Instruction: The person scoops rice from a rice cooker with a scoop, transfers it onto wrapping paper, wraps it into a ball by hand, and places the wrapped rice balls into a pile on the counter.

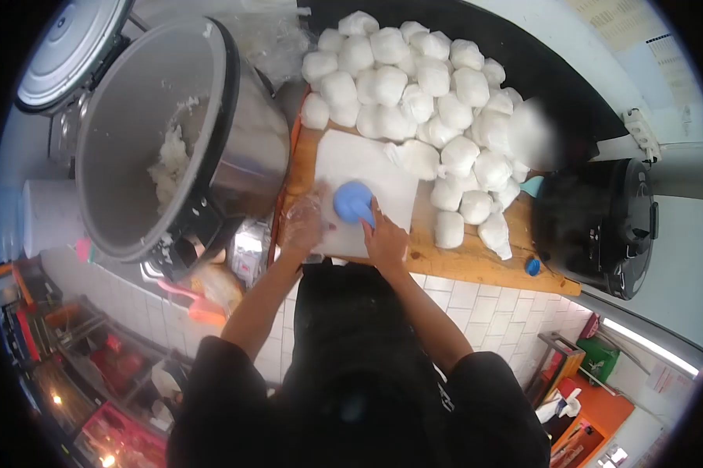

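Note:
A sheet of white paper [394, 187] lies on the wooden counter in front of me. On it rests a round blue scoop [352, 201], its handle pointing down to the right. My right hand [386, 239] has its fingers closed round that handle. To the left of the scoop is my left hand [303, 222], in a clear plastic glove; it is blurred, and its fingers cannot be made out. A small dark red spot shows on the sheet below the scoop. Many white wrapped bundles [388, 86] are piled behind the sheet and to its right.
A big open pot [250, 156] with white rice [172, 164] inside stands at the left. A black cooker [593, 226] stands at the right end of the wooden counter [476, 269], near a small blue cap [532, 267]. Pink-handled utensils [203, 310] lie below the pot.

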Available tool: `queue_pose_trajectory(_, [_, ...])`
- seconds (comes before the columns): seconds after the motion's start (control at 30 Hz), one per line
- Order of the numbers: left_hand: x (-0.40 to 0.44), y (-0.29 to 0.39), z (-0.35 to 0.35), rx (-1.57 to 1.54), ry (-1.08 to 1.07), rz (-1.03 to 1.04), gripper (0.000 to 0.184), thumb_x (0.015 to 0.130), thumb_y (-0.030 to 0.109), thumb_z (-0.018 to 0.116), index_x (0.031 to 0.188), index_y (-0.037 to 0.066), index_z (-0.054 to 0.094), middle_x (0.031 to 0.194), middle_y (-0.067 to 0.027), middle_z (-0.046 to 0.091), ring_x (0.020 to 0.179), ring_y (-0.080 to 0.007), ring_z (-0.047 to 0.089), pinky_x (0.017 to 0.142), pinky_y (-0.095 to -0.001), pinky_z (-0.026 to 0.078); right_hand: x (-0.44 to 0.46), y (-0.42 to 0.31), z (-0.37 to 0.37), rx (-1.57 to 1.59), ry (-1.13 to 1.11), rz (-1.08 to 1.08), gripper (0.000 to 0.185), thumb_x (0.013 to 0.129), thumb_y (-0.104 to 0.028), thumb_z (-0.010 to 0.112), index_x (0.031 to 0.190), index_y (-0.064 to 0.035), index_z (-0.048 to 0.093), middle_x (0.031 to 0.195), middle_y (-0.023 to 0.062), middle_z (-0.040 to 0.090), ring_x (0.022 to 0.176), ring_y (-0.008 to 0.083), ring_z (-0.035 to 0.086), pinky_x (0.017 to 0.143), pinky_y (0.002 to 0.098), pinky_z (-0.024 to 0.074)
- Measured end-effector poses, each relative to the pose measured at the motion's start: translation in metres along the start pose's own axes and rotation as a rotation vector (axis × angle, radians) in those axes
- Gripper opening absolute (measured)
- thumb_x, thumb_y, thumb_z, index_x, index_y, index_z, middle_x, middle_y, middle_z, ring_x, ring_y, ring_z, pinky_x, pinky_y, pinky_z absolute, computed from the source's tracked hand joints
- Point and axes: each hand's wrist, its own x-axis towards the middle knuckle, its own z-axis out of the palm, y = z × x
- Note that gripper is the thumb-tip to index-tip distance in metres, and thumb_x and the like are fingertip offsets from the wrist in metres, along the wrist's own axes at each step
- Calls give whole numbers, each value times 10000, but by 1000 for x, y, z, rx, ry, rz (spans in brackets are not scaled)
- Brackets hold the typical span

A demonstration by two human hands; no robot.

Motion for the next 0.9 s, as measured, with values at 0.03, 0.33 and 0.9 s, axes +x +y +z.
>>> queue_pose_trajectory(0.03, [-3,3,1,31,-49,-82,955,647,221,889,1468,60,428,1504,-127,463,1343,-305,483,1116,-375,387,-3,-2,-3,56,4,45,548,918,-417,655,1399,-175,556,796,94,697,612,300,670,534,409,507])
queue_pose_trajectory(0.33, [-5,25,-16,173,-35,-28,980,663,235,882,1497,89,390,1542,-90,414,1357,-306,468,1128,-379,379,-7,13,-40,295,204,78,492,895,-365,695,1330,-149,622,826,130,686,640,290,653,591,417,498])
queue_pose_trajectory(0.9, [2,15,5,315,-65,112,934,641,251,876,1474,171,460,1544,-152,396,1396,-322,410,1148,-378,347,-24,96,-60,322,300,241,534,941,-255,610,1419,-75,455,1356,175,513,1204,366,516,1010,475,400])
